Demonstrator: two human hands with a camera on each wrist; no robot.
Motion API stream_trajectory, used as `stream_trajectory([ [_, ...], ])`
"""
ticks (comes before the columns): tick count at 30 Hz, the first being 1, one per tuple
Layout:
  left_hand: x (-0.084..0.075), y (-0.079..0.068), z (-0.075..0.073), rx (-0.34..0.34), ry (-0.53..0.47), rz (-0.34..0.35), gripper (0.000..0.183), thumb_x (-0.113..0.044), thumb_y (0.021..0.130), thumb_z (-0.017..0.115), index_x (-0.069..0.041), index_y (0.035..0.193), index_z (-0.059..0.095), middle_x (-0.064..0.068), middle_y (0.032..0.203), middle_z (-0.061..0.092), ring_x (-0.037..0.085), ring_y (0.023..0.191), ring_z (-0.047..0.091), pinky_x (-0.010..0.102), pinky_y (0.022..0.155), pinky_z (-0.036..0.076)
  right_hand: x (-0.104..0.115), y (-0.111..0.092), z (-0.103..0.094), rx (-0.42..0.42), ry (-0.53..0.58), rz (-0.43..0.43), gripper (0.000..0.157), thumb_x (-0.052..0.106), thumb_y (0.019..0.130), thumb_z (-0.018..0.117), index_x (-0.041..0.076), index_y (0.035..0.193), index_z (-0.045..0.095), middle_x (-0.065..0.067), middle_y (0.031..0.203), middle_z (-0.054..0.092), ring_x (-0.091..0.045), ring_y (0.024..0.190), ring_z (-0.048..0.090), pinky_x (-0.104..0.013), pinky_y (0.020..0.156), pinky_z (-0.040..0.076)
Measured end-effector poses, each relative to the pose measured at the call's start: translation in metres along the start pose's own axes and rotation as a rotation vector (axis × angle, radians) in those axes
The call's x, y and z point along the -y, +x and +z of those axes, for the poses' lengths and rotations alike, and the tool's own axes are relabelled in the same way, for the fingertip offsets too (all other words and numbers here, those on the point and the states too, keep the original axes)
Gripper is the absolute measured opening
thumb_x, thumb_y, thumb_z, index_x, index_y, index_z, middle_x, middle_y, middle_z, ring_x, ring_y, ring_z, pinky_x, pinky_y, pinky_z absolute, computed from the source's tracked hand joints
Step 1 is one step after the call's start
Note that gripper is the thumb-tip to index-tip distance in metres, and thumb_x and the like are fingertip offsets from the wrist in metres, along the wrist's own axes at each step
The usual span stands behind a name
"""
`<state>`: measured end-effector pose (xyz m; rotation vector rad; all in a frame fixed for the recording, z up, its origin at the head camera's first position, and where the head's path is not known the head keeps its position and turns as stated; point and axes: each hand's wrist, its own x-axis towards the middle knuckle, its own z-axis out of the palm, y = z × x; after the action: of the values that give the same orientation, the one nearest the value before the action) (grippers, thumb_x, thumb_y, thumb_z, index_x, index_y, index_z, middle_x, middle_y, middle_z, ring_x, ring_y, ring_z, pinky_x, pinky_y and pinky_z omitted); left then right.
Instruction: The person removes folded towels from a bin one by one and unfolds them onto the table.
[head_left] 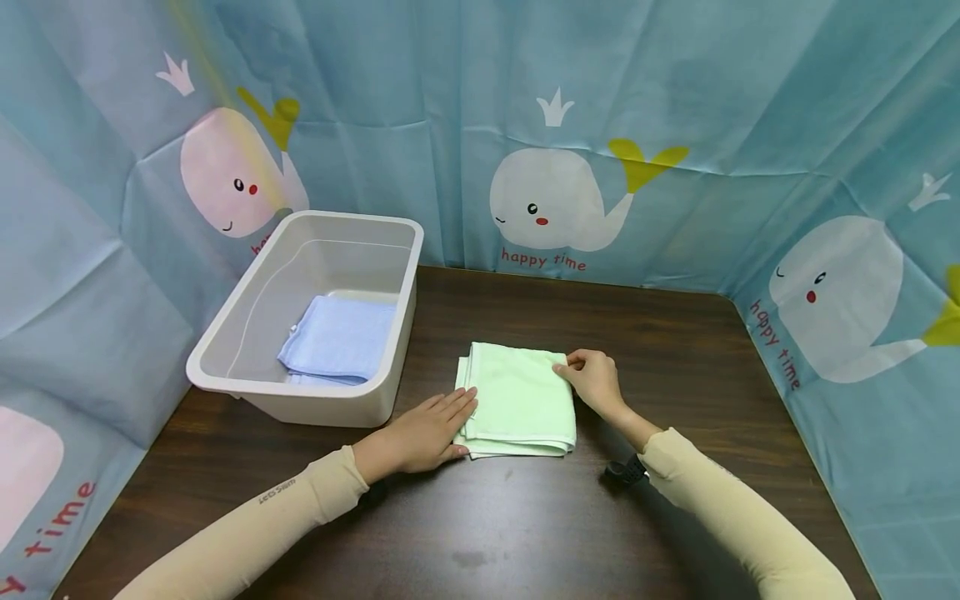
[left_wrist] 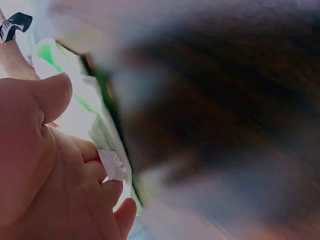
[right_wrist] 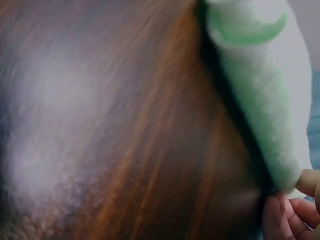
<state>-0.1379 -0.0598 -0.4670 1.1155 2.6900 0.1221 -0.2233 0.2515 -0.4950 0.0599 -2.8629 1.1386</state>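
A folded light green towel [head_left: 521,396] lies flat on the dark wooden table, its layers slightly offset along the left and front edges. My left hand [head_left: 426,429] rests at its left edge, fingers extended onto the cloth. In the left wrist view a small white label [left_wrist: 113,165] pokes out beside the fingers [left_wrist: 95,172]. At the far right corner, my right hand [head_left: 594,382] pinches the towel between thumb and fingers. The right wrist view shows the towel's rounded fold [right_wrist: 260,100] leading to that pinched corner.
A light grey plastic tub [head_left: 405,333] stands to the left, holding folded blue towels [head_left: 341,337]. Blue curtains [head_left: 450,100] with whale prints enclose the back and sides of the table [head_left: 675,333]. A black wrist device [head_left: 625,472] is at the right wrist.
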Motion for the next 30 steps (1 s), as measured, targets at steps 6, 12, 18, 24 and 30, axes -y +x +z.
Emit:
stream_trajectory([
  [6, 0.001, -0.001, 0.0, -0.009, -0.001, -0.001, 0.071, -0.046, 0.097, 0.043, -0.004, 0.15, 0.021, 0.011, 0.16, 0.016, 0.027, 0.148, 0.02, 0.045, 0.119, 0.024, 0.001, -0.001, -0.002, -0.022, -0.087, -0.04, 0.028, 0.035, 0.084, 0.07, 0.008, 0.093, 0.069, -0.007, 0.078, 0.069, -0.016, 0.064, 0.059, -0.027, 0.058, 0.047],
  [12, 0.004, -0.007, -0.006, -0.043, 0.004, -0.039, 0.076, -0.048, 0.095, 0.046, -0.003, 0.15, 0.019, 0.011, 0.16, 0.013, 0.027, 0.149, 0.016, 0.044, 0.119, 0.023, 0.023, -0.008, -0.003, -0.149, -0.147, -0.177, 0.03, 0.037, 0.082, 0.071, 0.011, 0.096, 0.067, -0.003, 0.076, 0.062, -0.015, 0.062, 0.054, -0.029, 0.057, 0.042],
  [18, 0.003, -0.02, -0.005, -0.06, 0.046, -0.122, 0.077, -0.047, 0.095, 0.048, 0.002, 0.149, 0.021, 0.018, 0.159, 0.013, 0.032, 0.148, 0.018, 0.046, 0.116, 0.029, 0.07, -0.038, 0.015, -0.109, -0.15, -0.413, 0.032, 0.037, 0.082, 0.071, 0.013, 0.103, 0.07, -0.002, 0.088, 0.068, -0.017, 0.075, 0.065, -0.03, 0.065, 0.051],
  [24, 0.003, -0.033, 0.001, -0.057, 0.038, -0.135, 0.074, -0.045, 0.094, 0.05, 0.001, 0.147, 0.027, 0.017, 0.158, 0.02, 0.032, 0.146, 0.023, 0.048, 0.115, 0.03, 0.101, -0.067, 0.042, -0.001, -0.252, -0.58, 0.038, 0.045, 0.081, 0.069, 0.017, 0.107, 0.07, 0.004, 0.094, 0.069, -0.01, 0.085, 0.064, -0.028, 0.07, 0.054],
  [30, 0.005, -0.037, 0.008, -0.025, 0.008, -0.091, 0.07, -0.044, 0.095, 0.05, -0.004, 0.148, 0.028, 0.012, 0.158, 0.023, 0.031, 0.146, 0.024, 0.051, 0.115, 0.029, 0.105, -0.076, 0.064, 0.094, -0.31, -0.602, 0.042, 0.049, 0.08, 0.068, 0.018, 0.108, 0.071, 0.008, 0.098, 0.067, -0.008, 0.088, 0.059, -0.025, 0.075, 0.052],
])
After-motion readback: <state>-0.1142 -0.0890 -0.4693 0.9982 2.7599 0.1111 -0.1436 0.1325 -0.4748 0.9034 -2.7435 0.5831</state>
